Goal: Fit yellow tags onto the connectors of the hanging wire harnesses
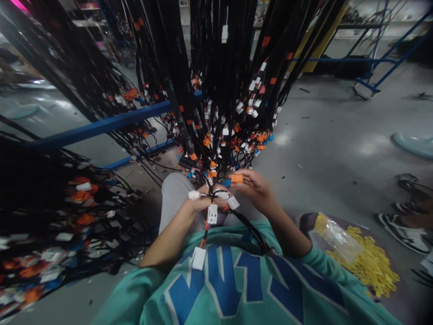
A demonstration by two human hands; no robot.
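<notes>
My left hand (pixel 203 201) is closed around a black wire harness (pixel 248 224) close to my body. White connectors (pixel 212 214) stick out on both sides of it, and a larger white connector (pixel 198 258) hangs on red and black wires over my shirt. In my right hand (pixel 256 188) an orange connector (pixel 236 178) is pinched between thumb and fingers. A blue connector (pixel 226 183) lies just left of the orange one, beside my left hand.
Dense bundles of hanging black harnesses (pixel 223 58) fill the front, more at the left. A blue frame bar (pixel 101 125) crosses at left. Yellow pieces and a plastic bag (pixel 341 239) sit on a stool at right. A person's shoes (pixel 404 232) show at far right.
</notes>
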